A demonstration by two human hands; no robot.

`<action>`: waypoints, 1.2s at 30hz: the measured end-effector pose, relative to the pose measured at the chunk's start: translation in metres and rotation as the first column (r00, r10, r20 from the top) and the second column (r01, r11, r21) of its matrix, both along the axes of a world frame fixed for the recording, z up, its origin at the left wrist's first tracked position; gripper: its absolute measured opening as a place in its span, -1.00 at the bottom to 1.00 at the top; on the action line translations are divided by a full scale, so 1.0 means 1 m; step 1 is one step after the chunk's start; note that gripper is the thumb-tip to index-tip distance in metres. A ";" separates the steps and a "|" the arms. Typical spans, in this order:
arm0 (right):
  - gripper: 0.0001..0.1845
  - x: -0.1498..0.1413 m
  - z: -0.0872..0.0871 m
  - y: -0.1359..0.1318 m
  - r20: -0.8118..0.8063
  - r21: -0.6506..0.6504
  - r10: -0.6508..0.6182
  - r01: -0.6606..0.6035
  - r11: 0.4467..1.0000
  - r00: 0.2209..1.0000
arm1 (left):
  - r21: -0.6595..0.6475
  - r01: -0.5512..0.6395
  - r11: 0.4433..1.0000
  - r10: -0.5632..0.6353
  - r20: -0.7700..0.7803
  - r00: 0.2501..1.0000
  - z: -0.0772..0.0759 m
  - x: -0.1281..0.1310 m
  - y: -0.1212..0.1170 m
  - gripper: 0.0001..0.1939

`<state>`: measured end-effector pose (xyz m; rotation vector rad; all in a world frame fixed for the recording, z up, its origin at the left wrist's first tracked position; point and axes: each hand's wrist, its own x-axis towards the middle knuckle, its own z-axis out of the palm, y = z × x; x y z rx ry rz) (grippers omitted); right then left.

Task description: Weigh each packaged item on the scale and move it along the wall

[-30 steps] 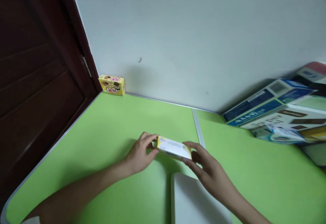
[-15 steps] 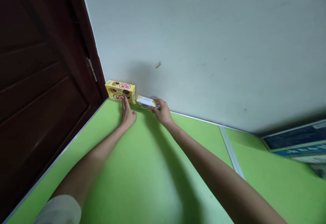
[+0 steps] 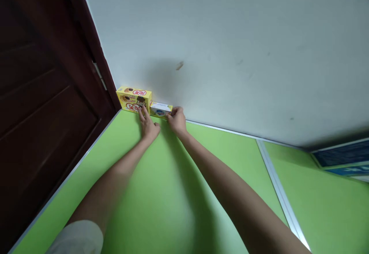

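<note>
A yellow snack box [image 3: 131, 101] with red lettering and pictures of round treats stands against the wall in the corner by the door. My left hand [image 3: 149, 126] rests its outstretched fingertips on the front of that box, thumb apart. Just to its right sits a smaller white-and-yellow box [image 3: 161, 109] with a blue-green emblem, its left end up against or very close to the snack box. At its right end, my right hand [image 3: 178, 122] grips it between thumb and fingers.
Both boxes stand on a green surface [image 3: 150, 200] along the pale wall [image 3: 219, 54]. A dark brown door [image 3: 43, 104] with a hinge borders the left side. A white strip [image 3: 281, 188] crosses the surface at right, and dark blue printed packaging [image 3: 343, 154] lies beyond it.
The small box has moved left, closing the gap to the snack box, with my right hand on it. My left hand's fingers have spread a little on the snack box.
</note>
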<state>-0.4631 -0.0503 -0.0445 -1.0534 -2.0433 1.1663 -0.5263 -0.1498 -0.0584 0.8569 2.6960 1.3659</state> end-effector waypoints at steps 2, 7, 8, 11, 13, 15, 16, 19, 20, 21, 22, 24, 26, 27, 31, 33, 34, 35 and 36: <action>-0.63 0.007 0.007 -0.002 0.027 -0.011 0.014 -0.014 1.000 1.000 | 0.020 0.016 1.000 -0.016 0.015 1.000 0.002 -0.001 -0.004 -0.05; -0.69 0.071 0.032 -0.012 0.079 -0.033 0.183 -0.181 0.983 0.980 | 0.040 0.086 0.995 -0.089 0.066 0.994 0.015 0.023 -0.020 -0.16; -0.73 0.092 0.037 -0.016 0.089 -0.054 0.241 -0.237 0.970 0.966 | 0.038 0.135 0.990 -0.138 0.072 0.988 0.019 0.035 -0.024 -0.21; -0.82 0.165 0.047 -0.034 0.100 -0.132 0.393 -0.379 0.916 0.914 | 0.028 0.391 0.920 -0.391 0.098 0.915 0.031 0.090 -0.038 -0.46; -0.83 0.217 0.054 -0.048 0.091 -0.176 0.444 -0.424 0.888 0.891 | 0.023 0.597 0.802 -0.594 0.126 0.794 0.043 0.138 -0.053 -0.57; -0.82 0.268 0.063 -0.064 0.060 -0.222 0.498 -0.475 0.851 0.865 | -0.005 0.789 0.614 -0.774 0.193 0.604 0.057 0.188 -0.072 -0.55; -0.82 0.292 0.068 -0.072 0.042 -0.247 0.532 -0.507 0.826 0.846 | -0.034 0.856 0.516 -0.822 0.260 0.506 0.066 0.211 -0.083 -0.50; -0.79 0.359 0.086 -0.095 0.017 -0.311 0.647 -0.611 0.728 0.762 | -0.153 0.942 0.300 -0.833 0.440 0.337 0.092 0.268 -0.109 -0.35; -0.78 0.379 0.092 -0.103 0.023 -0.330 0.677 -0.633 0.700 0.736 | -0.194 0.956 0.221 -0.827 0.482 0.289 0.100 0.282 -0.114 -0.33; -0.75 0.396 0.095 -0.110 0.024 -0.351 0.701 -0.650 0.674 0.713 | -0.232 0.963 0.136 -0.825 0.511 0.240 0.108 0.295 -0.117 -0.32; -0.70 0.412 0.098 -0.116 0.016 -0.367 0.714 -0.661 0.655 0.700 | -0.266 0.962 0.054 -0.825 0.531 0.193 0.114 0.306 -0.118 -0.33; -0.63 0.438 0.097 -0.122 -0.034 -0.371 0.701 -0.660 0.653 0.712 | -0.324 0.944 -0.058 -0.827 0.545 0.137 0.123 0.326 -0.111 -0.37; -0.68 0.459 0.088 -0.116 -0.123 -0.342 0.626 -0.625 0.702 0.770 | -0.350 0.934 -0.068 -0.825 0.546 0.145 0.125 0.344 -0.094 -0.36; -0.72 0.467 0.081 -0.107 -0.171 -0.325 0.560 -0.583 0.744 0.810 | -0.353 0.934 -0.046 -0.825 0.542 0.164 0.123 0.353 -0.082 -0.34; -0.83 0.501 0.047 -0.039 -0.269 -0.285 -0.006 -0.074 0.956 0.963 | -0.336 0.940 0.054 -0.895 0.402 0.195 0.112 0.391 -0.009 -0.30; -0.77 0.517 0.030 0.002 -0.275 -0.270 -0.220 0.144 0.952 0.936 | -0.337 0.937 0.094 -0.936 0.289 0.198 0.106 0.412 0.037 -0.33; -0.72 0.525 0.021 0.021 -0.277 -0.266 -0.304 0.231 0.936 0.911 | -0.329 0.935 0.129 -0.945 0.245 0.217 0.102 0.423 0.061 -0.34; -0.67 0.532 0.014 0.039 -0.279 -0.263 -0.369 0.299 0.917 0.887 | -0.313 0.935 0.164 -0.950 0.207 0.235 0.098 0.434 0.084 -0.33; -0.62 0.539 0.006 0.055 -0.280 -0.260 -0.426 0.359 0.896 0.860 | -0.278 0.937 0.209 -0.946 0.186 0.266 0.093 0.445 0.106 -0.31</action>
